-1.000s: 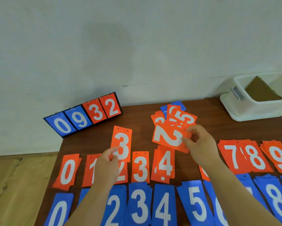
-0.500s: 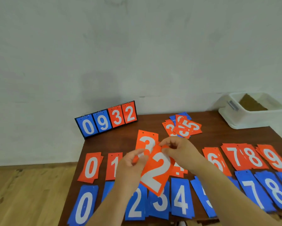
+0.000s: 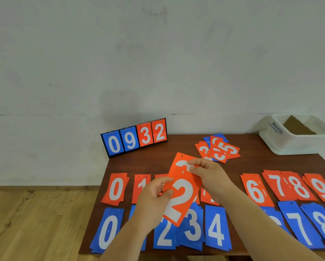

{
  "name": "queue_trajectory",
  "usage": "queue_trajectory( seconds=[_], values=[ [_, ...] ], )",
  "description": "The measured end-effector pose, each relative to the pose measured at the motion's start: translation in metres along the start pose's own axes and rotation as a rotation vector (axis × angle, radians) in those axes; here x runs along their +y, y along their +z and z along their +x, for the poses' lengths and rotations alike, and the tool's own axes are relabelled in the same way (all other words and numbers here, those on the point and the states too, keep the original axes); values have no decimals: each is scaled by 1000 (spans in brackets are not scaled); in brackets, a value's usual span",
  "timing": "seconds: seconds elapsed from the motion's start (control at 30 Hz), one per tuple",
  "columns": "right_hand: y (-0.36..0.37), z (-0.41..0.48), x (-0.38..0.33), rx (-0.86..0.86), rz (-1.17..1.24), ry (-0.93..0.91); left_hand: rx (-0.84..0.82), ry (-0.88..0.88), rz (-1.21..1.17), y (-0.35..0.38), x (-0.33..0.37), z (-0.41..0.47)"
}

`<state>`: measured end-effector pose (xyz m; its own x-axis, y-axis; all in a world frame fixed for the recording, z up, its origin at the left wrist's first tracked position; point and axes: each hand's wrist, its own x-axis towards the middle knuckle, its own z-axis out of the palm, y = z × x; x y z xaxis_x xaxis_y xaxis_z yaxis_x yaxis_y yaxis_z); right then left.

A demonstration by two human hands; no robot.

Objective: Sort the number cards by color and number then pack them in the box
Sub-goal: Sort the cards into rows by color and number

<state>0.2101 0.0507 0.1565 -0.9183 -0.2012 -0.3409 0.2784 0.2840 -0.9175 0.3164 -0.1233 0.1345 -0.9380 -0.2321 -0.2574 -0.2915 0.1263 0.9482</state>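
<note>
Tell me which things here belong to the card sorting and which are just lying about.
Job: held orange cards, gripped by left hand and right hand; unsorted pile; orange row; blue row; white box.
Lying about: flip scoreboard; wooden floor.

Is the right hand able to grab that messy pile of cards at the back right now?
Probably not yet: the right hand pinches the orange cards. The messy pile lies just beyond it, nothing between, so once it lets go, likely yes.
</note>
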Motion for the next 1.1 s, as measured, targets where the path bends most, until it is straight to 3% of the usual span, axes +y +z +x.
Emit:
queue_trajectory(
  seconds=[0.1,0.2,0.33,0.77,0.93,1.1],
  values=[
    [-4,9,3,110,-29,-49,43,-1,50,-6,-9,3],
    [-18,14,9,210,-152,-114,243,24,63,-18,-21,10],
    [-38,17,22,172,-305,-109,443,-19,34,-36,-29,27],
    [-90,80,82,-87,-438,8,354,-106,338,16,-34,88],
    [-79,109,103,-170,-500,23,351,-152,439,35,-49,103],
    [-52,129,122,-155,-470,100,247,-208,491,41,-73,122]
  ],
)
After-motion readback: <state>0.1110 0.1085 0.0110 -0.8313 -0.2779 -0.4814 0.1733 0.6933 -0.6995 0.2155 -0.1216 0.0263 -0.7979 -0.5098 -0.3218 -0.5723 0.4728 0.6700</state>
